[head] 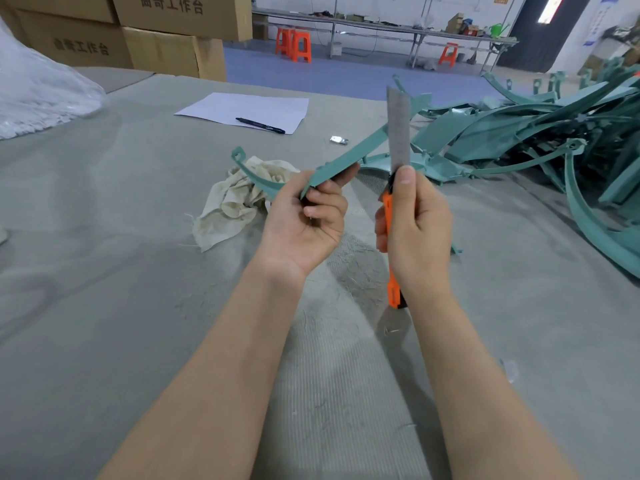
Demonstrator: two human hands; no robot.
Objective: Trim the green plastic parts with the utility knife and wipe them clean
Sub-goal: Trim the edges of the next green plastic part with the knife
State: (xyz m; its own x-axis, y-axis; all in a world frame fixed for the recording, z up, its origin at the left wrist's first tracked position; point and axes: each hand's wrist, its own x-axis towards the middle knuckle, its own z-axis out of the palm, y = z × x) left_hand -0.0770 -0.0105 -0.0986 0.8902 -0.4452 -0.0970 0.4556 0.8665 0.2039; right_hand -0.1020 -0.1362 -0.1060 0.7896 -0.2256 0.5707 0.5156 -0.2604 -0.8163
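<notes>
Up close over the grey tabletop (104, 244), the left hand (304, 218) pinches one green part (360, 147) in its grip and the right hand (415, 226) has its grip wrapped round the knife (398, 129), blade up; trimming looks far from done, with a big pile (540, 133) waiting, the rag (235, 202) lying apart, and boxes (156, 50) and orange stools (298, 46) behind.

The right grip (414, 230) covers the middle of the utility knife (387, 204), leaving only the blade and the orange ends showing. Just left of the knife, the left grip (308, 223) hides the near end of the green part (349, 154). Right of the knife, the pile of green parts (554, 126) runs off the edge. Beyond the knife, a small silvery thing (338, 140) (shiny, pale) is too small to tell.
</notes>
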